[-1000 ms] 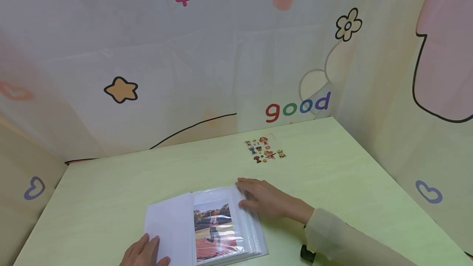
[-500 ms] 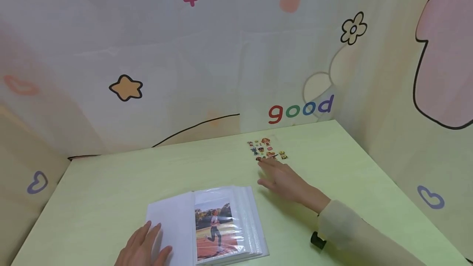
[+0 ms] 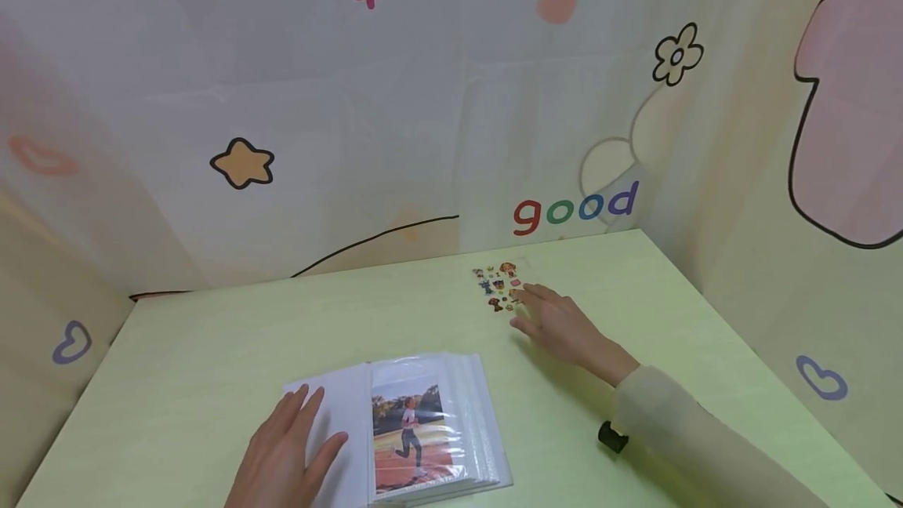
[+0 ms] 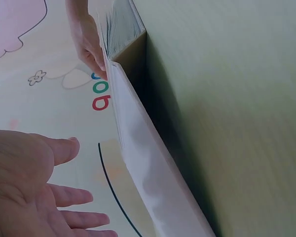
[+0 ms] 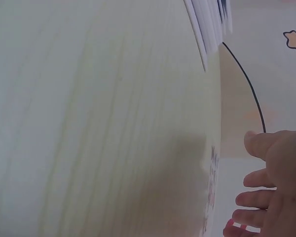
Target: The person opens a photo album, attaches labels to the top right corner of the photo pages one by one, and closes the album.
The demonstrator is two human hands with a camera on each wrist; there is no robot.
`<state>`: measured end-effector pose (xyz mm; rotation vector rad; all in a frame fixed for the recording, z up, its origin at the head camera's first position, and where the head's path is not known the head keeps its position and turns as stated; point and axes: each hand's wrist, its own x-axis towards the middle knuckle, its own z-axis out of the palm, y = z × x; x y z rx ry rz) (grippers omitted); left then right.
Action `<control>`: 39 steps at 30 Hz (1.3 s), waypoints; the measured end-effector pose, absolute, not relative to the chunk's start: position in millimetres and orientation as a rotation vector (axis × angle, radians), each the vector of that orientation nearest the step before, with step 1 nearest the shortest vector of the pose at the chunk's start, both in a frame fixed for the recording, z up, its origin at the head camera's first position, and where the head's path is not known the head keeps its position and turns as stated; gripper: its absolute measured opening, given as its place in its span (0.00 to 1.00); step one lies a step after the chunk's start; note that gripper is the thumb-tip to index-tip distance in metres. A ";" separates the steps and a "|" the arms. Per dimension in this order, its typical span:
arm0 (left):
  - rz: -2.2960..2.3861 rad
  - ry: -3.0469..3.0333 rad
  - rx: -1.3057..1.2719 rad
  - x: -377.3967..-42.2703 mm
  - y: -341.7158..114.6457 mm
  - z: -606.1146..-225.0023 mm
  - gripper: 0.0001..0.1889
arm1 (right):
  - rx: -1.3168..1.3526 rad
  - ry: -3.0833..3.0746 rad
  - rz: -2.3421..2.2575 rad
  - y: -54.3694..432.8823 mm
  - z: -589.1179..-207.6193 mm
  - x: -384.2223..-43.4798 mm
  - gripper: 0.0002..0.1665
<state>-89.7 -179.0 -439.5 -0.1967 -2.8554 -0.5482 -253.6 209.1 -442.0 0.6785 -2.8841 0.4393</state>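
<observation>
A photo album (image 3: 346,414) lies spread on the table, with a photo of a runner (image 3: 409,437) in a clear sleeve on its right side. Over the white inside cover is my left hand (image 3: 285,449), fingers extended and spread; the left wrist view shows a gap between it and the cover (image 4: 143,143). My right hand (image 3: 567,328) reaches over a sheet of cartoon stickers (image 3: 498,285), its fingers nearly straight and covering the sheet's right part. In the right wrist view this hand (image 5: 276,182) holds nothing, and the stickers (image 5: 211,182) lie flat below it.
The pale green table (image 3: 212,351) meets printed curtains (image 3: 339,116) at the back and sides. A black band-like object (image 3: 612,437) hangs beneath the right sleeve (image 3: 698,429). The album's thick stack of sleeves (image 3: 476,422) rises on its right side.
My right hand has left the album's right edge and moved away and to the right, over the sticker sheet. The left hand has moved farther up over the inside cover.
</observation>
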 end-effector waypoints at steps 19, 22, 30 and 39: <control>-0.684 -2.813 -0.392 -113.5 -130.1 -419.8 0.34 | 0.646 -2.933 0.365 205.2 -449.9 -279.7 0.32; -0.708 -2.832 -0.382 -116.1 -123.6 -417.7 0.35 | 0.628 -2.944 0.350 204.2 -451.0 -283.6 0.31; -0.736 -2.845 -0.434 -121.0 -109.7 -416.8 0.35 | 0.594 -2.992 0.306 201.5 -454.8 -292.5 0.30; -0.695 -2.835 -0.525 -123.6 -94.6 -418.6 0.32 | 0.602 -3.029 0.293 197.8 -456.6 -293.6 0.25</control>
